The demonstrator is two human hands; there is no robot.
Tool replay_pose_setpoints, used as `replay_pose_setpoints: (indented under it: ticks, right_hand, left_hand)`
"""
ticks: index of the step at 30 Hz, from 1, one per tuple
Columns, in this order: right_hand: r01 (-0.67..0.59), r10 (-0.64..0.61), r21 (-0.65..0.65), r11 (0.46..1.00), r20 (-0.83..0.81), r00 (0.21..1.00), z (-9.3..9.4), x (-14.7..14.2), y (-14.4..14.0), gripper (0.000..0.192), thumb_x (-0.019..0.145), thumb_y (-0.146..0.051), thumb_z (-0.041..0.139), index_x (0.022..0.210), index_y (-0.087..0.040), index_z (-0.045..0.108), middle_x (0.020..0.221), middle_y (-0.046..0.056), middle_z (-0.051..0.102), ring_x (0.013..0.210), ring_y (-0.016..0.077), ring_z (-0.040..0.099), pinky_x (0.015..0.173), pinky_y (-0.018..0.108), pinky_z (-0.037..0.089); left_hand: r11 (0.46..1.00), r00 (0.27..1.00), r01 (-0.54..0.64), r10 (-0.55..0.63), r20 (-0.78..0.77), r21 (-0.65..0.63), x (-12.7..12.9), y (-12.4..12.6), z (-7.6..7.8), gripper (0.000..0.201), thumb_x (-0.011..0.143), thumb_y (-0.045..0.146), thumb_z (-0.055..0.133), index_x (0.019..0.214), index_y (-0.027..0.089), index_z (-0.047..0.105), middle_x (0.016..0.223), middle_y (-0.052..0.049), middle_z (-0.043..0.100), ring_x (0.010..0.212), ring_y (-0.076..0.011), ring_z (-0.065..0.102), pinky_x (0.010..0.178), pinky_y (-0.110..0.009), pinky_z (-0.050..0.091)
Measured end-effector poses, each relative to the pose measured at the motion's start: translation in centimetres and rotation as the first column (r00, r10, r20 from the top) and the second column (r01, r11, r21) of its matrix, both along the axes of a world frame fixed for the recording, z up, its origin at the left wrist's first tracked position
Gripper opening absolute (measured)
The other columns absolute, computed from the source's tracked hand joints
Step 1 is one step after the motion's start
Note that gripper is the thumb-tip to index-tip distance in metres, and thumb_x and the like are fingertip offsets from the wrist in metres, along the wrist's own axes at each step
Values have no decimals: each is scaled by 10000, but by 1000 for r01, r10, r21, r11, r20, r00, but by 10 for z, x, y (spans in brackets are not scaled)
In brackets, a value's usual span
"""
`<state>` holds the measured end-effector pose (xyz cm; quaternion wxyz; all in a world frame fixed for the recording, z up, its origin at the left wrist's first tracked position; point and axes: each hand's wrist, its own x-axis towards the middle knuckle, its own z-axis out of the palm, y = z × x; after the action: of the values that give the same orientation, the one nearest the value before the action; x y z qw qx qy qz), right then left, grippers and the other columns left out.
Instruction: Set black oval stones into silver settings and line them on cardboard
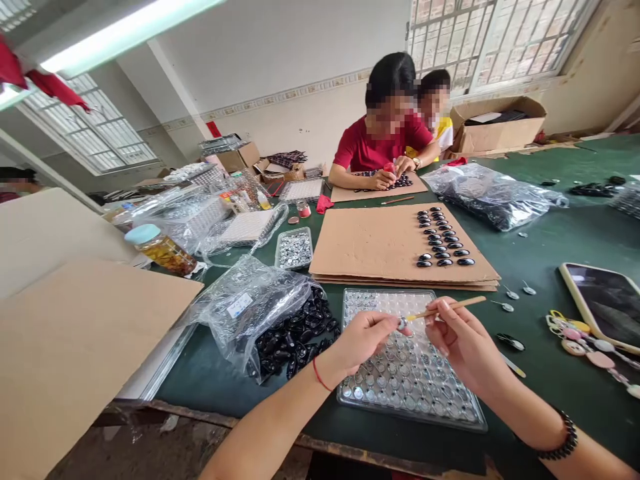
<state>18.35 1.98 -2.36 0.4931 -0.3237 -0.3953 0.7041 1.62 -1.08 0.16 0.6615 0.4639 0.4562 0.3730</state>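
My left hand [367, 339] pinches a small shiny round piece [402, 323], mostly covered by the fingertips. In my right hand [461, 339] is a thin wooden stick [467, 303], its yellowish tip touching or almost touching that piece. Both hands are above a clear plastic tray [417, 412] with rows of small round metallic pieces in its pockets. Left of the tray, glossy black oval pieces [295, 347] spill from a clear plastic bag [250, 287]. Beyond it, a cardboard sheet [365, 240] carries rows of black ovals [442, 248] on its right side.
A co-worker in a red shirt [357, 143] works across the table, with another person behind. A phone [603, 300] and beaded strap [585, 347] lie at right. A lidded jar [163, 250], a box of small metallic parts [294, 250] and a large cardboard sheet [85, 340] are at left.
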Motion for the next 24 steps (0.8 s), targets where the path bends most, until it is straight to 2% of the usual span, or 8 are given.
replay_pose_setpoints:
  ticks: [4, 7, 11, 13, 15, 18, 21, 24]
  right_hand:
    - [-102, 101, -39, 994, -35, 994, -8, 2, 5, 224, 849, -410, 387, 783, -213, 471, 585, -46, 408, 336, 45, 173, 350, 222, 215]
    - [-94, 96, 71, 993, -30, 995, -9, 11, 12, 222, 871, -380, 328, 761, -234, 454, 579, -33, 388, 332, 55, 138, 346, 258, 199]
    - [-141, 137, 190, 972, 31, 990, -7, 25, 21, 242, 875, -369, 289, 740, -271, 465, 563, 0, 391, 315, 83, 205, 363, 329, 205]
    - [-132, 133, 142, 981, -1, 991, -6, 28, 23, 224, 862, -366, 322, 736, -289, 489, 561, 7, 397, 319, 91, 234, 369, 341, 196]
    - [-111, 117, 88, 990, -67, 991, -6, 29, 24, 204, 846, -360, 360, 731, -296, 516, 563, 12, 407, 324, 91, 244, 370, 342, 180]
    - [-99, 106, 61, 993, -115, 988, -6, 28, 24, 173, 834, -338, 399, 747, -298, 543, 570, 16, 425, 326, 87, 252, 366, 338, 167]
    - [-77, 85, 74, 994, -114, 990, -3, 26, 22, 161, 832, -337, 420, 776, -278, 558, 575, 16, 447, 329, 81, 281, 353, 320, 194]
    - [22, -18, 122, 992, -35, 999, 1, 22, 14, 174, 829, -360, 447, 798, -233, 563, 571, 11, 468, 350, 81, 344, 331, 266, 229]
  left_hand:
    - [979, 991, 27, 0, -131, 201, 3, -7, 0, 426, 798, 482, 422, 806, 135, 667, 443, 61, 247, 409, -65, 202, 411, -228, 168]
    - [897, 948, -41, 174, -266, 440, -8, -1, 6, 410, 802, 464, 420, 813, 142, 674, 512, 10, 443, 482, -93, 373, 485, -224, 301]
    - [689, 682, -339, 649, -336, 641, -62, 30, 30, 386, 812, 430, 404, 843, 149, 667, 753, -56, 625, 740, -181, 533, 673, -255, 377]
    - [648, 548, -467, 746, -379, 602, -94, 47, 44, 320, 759, 429, 493, 779, 155, 659, 714, -53, 622, 770, -205, 534, 684, -262, 369]
    - [628, 519, -514, 770, -371, 585, -113, 57, 54, 273, 744, 405, 521, 788, 158, 628, 734, -57, 614, 787, -198, 526, 671, -252, 365]
    - [668, 578, -526, 735, -355, 526, -102, 54, 49, 262, 812, 379, 401, 876, 175, 551, 640, -13, 555, 603, -127, 502, 551, -218, 362]
    - [788, 709, -464, 604, -364, 405, -60, 37, 26, 223, 826, 342, 350, 867, 176, 494, 499, 61, 409, 389, -69, 349, 399, -176, 280]
    - [945, 924, -238, 291, -247, 225, -22, 17, 5, 182, 783, 342, 453, 857, 179, 489, 553, 62, 418, 408, -52, 350, 377, -158, 264]
